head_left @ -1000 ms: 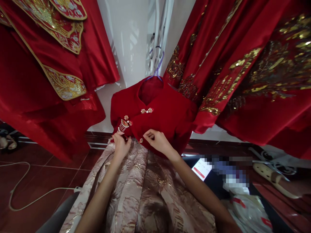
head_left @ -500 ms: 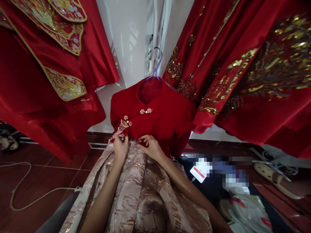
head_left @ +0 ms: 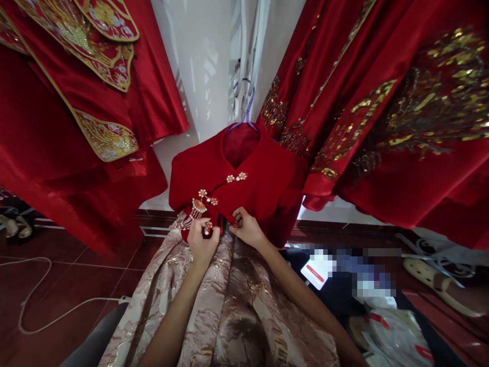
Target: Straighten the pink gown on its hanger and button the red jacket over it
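Note:
A red jacket [head_left: 263, 188] with a dark red lining hangs in front of me on a purple hanger [head_left: 249, 109]. Pearl flower fastenings [head_left: 237, 177] close its collar, and a beaded fan-shaped brooch [head_left: 198, 206] with pearl tassels sits lower on the left. My left hand [head_left: 204, 244] is closed at the lower left front, its fingers around a pearl flower button [head_left: 208, 228]. With bent fingers my right hand [head_left: 249, 228] pinches the edge of the overlapping front panel; its fingertips partly hide a small fastening there. Between both hands the two front edges stand slightly apart.
A pinkish-gold brocade skirt [head_left: 206, 306] spreads below the jacket. Red embroidered garments [head_left: 107, 135] hang at left, sequined ones [head_left: 378, 117] at right. A lit phone [head_left: 318, 272] and plastic bags [head_left: 399, 331] lie at lower right. A white cable [head_left: 72, 306] crosses the tiled floor.
Both hands have moved a little to the right, along with the jacket's lower front edges. The brooch and collar fastening have shifted right too, and the neckline looks wider.

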Available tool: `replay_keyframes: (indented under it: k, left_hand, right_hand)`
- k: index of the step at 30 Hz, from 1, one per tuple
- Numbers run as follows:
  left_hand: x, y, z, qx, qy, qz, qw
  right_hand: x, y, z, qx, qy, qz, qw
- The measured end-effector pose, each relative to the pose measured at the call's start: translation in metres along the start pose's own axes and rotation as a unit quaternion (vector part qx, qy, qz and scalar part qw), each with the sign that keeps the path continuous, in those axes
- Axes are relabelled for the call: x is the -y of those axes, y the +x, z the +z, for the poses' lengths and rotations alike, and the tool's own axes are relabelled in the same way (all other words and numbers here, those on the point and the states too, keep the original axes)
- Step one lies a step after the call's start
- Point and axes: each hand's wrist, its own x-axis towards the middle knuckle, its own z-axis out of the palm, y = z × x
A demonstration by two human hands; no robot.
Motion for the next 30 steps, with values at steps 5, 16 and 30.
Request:
replay_keyframes:
  k: [5, 16, 30]
  left_hand:
    - [0.034, -0.010, 0.022, 0.103, -0.021, -0.043, 0.994]
    - [0.034, -0.012, 0.016, 0.089, -0.156, -0.093, 0.979]
    - [0.034, -0.013, 0.016, 0.043, -0.209, -0.065, 0.975]
  right_hand:
    - [0.008, -0.002, -0.024, 0.029, -0.013, -0.017, 0.999]
    - [0.048, -0.021, -0.008, 0.110, 0.028, -0.092, 0.989]
    - [0.007, -0.008, 0.022, 0.080, 0.081, -0.047, 0.992]
